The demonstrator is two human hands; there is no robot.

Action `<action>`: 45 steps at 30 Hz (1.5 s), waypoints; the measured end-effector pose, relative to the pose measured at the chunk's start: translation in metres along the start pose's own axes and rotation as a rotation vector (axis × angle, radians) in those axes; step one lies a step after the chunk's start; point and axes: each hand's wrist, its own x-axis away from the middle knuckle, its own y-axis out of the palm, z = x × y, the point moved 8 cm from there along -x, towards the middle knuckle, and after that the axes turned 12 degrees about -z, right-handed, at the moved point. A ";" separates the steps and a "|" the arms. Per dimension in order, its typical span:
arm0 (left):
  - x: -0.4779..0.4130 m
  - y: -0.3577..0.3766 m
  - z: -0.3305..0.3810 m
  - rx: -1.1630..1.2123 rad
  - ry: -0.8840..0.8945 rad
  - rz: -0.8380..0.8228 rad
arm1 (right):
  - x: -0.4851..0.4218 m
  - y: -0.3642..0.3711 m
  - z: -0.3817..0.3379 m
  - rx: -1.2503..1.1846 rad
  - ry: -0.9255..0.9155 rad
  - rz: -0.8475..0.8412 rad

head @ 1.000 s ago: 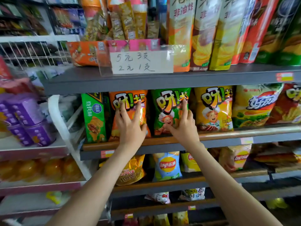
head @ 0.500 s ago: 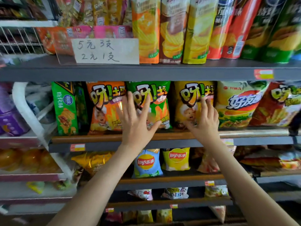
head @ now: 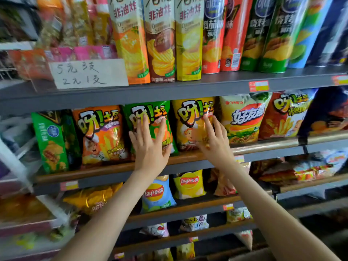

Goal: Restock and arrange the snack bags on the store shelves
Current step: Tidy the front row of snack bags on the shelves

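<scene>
Both hands flat, fingers straight: left hand [head: 150,146] presses the green snack bag [head: 148,117], right hand [head: 214,140] the yellow snack bag [head: 190,117].

I'm seeing soft, even store light coming from above, sitting bright on the top row of chip tubes [head: 160,40] and fading toward the lower shelves [head: 197,212], which are lying in shadow. Small glints are flashing off the yellow snack bag [head: 188,129] and the gold foil bag [head: 90,198]. The left edge is smearing with motion blur, the shelf lines are bowing from the wide lens, and the far right corner is going dark and soft
</scene>
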 end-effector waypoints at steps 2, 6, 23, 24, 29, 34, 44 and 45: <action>-0.001 0.000 0.027 0.035 0.115 0.032 | 0.016 -0.022 0.014 0.008 0.052 0.070; -0.004 0.009 0.101 0.196 0.347 0.046 | 0.052 -0.063 0.058 0.033 0.177 0.174; -0.077 0.092 0.248 0.419 -0.270 -0.080 | 0.030 -0.121 0.234 -0.051 0.512 0.064; -0.080 0.094 0.249 0.406 -0.319 -0.059 | 0.024 -0.118 0.238 -0.072 0.506 0.080; -0.087 0.095 0.254 0.351 -0.436 -0.009 | 0.009 -0.120 0.259 -0.066 0.479 0.138; -0.080 0.091 0.250 0.264 -0.475 0.002 | 0.015 -0.118 0.253 -0.019 0.446 0.195; -0.074 0.093 0.316 0.182 -0.311 0.149 | 0.034 -0.139 0.276 -0.071 0.224 0.099; -0.075 0.094 0.336 0.197 -0.241 0.163 | 0.042 -0.152 0.285 -0.092 0.181 0.157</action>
